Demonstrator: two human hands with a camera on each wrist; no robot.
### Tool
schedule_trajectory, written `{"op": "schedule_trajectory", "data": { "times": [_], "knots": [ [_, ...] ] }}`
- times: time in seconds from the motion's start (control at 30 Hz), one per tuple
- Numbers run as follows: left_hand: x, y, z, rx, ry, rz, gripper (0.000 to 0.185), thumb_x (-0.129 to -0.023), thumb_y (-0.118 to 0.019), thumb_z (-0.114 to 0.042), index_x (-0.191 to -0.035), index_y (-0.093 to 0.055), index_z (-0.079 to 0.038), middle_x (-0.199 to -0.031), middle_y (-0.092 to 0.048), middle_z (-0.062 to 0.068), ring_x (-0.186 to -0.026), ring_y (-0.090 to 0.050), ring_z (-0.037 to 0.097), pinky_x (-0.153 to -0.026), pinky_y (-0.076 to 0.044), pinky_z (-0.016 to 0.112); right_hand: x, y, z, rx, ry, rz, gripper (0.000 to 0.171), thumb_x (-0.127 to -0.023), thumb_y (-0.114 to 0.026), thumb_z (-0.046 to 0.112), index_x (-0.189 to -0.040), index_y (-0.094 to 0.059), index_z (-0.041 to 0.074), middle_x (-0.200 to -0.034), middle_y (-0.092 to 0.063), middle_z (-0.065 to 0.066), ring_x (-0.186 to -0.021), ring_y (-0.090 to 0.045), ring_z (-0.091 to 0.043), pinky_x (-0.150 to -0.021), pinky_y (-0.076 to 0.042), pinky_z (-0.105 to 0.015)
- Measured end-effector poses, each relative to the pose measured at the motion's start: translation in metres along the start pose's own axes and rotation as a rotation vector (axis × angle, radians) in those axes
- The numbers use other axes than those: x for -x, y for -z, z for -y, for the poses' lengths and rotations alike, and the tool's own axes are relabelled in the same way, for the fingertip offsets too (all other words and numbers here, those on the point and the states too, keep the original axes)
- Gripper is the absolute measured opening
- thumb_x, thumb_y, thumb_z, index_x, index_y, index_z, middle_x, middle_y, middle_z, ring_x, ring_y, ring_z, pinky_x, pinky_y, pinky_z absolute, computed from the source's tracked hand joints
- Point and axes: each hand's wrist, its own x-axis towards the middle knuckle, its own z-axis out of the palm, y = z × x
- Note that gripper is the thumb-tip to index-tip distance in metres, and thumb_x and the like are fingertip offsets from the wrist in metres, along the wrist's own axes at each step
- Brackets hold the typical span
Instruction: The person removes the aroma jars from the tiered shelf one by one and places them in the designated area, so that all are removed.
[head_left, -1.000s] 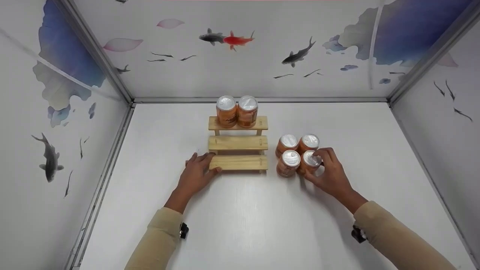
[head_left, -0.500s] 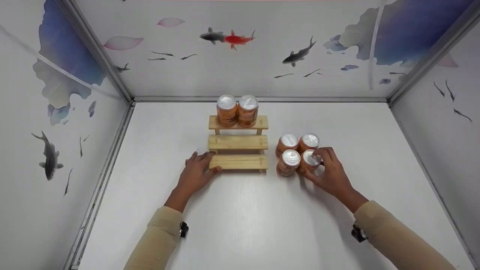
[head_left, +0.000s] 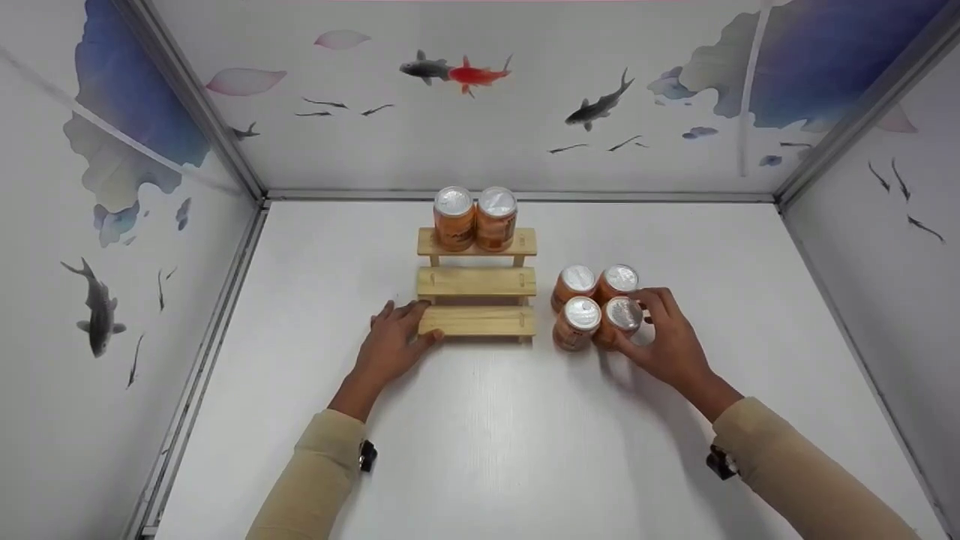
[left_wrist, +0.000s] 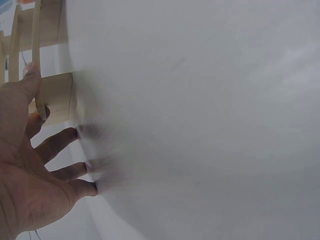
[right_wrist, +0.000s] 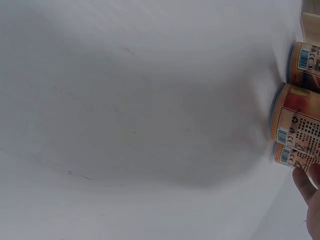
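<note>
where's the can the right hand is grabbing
In the head view, the can stands on the white table, right of the wooden step shelf. It is the near-right one of four clustered cans, gripped by the right hand.

Right hand around near-right can; left hand against rack.

three-step wooden rack just right of left hand | two orange drink cans on rack's top step, beyond left hand | four orange drink cans clustered at right hand, right of rack
</note>
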Motion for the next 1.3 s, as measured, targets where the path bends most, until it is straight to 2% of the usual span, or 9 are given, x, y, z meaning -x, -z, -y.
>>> {"op": "schedule_trajectory", "data": {
  "times": [0.27,0.53,0.7,0.9,1.13,1.3],
  "knots": [
    [0.000,0.001,0.000,0.029,0.005,0.002,0.076,-0.107,-0.064,-0.062,-0.166,-0.052,-0.016,-0.170,-0.052,0.017,-0.164,-0.029,0.059,-0.127,-0.026,0.083,-0.019,0.012,0.012,0.028,0.021,-0.017,0.067,-0.089,-0.093,0.018,-0.146,-0.060,0.001,-0.137,-0.060,-0.020,-0.117,-0.069,-0.038,-0.089,-0.065,-0.054],
    [0.000,0.001,0.000,0.038,0.029,0.005,0.077,-0.106,-0.063,-0.065,-0.166,-0.053,-0.016,-0.170,-0.052,0.017,-0.165,-0.028,0.057,-0.129,-0.025,0.080,-0.047,0.014,0.028,0.052,0.065,-0.050,0.067,-0.093,-0.090,0.024,-0.151,-0.062,0.006,-0.140,-0.064,-0.022,-0.130,-0.065,-0.041,-0.103,-0.062,-0.060],
    [0.000,0.002,-0.001,0.031,0.028,0.007,0.078,-0.106,-0.063,-0.065,-0.166,-0.053,-0.016,-0.170,-0.052,0.018,-0.165,-0.029,0.057,-0.128,-0.026,0.081,-0.067,0.010,0.038,0.068,0.106,-0.064,0.071,-0.094,-0.090,0.027,-0.155,-0.060,0.006,-0.143,-0.065,-0.022,-0.131,-0.067,-0.042,-0.100,-0.063,-0.060],
    [0.000,0.001,0.000,0.021,0.029,0.008,0.079,-0.106,-0.063,-0.065,-0.166,-0.052,-0.015,-0.171,-0.051,0.019,-0.165,-0.028,0.058,-0.128,-0.025,0.081,-0.089,0.001,0.054,0.054,0.103,-0.023,0.072,-0.099,-0.086,0.032,-0.159,-0.056,0.009,-0.149,-0.062,-0.019,-0.134,-0.067,-0.041,-0.098,-0.063,-0.058],
    [0.002,0.001,-0.001,0.026,0.018,0.003,0.077,-0.107,-0.063,-0.063,-0.166,-0.052,-0.014,-0.170,-0.052,0.018,-0.165,-0.028,0.057,-0.129,-0.025,0.080,-0.108,-0.011,0.072,0.036,0.116,0.020,0.072,-0.102,-0.082,0.040,-0.163,-0.054,0.014,-0.152,-0.061,-0.015,-0.139,-0.064,-0.037,-0.107,-0.061,-0.057],
    [0.001,0.002,-0.002,0.015,0.025,0.008,0.076,-0.108,-0.062,-0.063,-0.166,-0.052,-0.015,-0.171,-0.051,0.017,-0.166,-0.028,0.055,-0.128,-0.025,0.081,-0.118,-0.018,0.083,0.019,0.141,0.030,0.074,-0.104,-0.078,0.044,-0.166,-0.049,0.016,-0.153,-0.061,-0.015,-0.140,-0.064,-0.037,-0.108,-0.060,-0.057]
  ]
}}
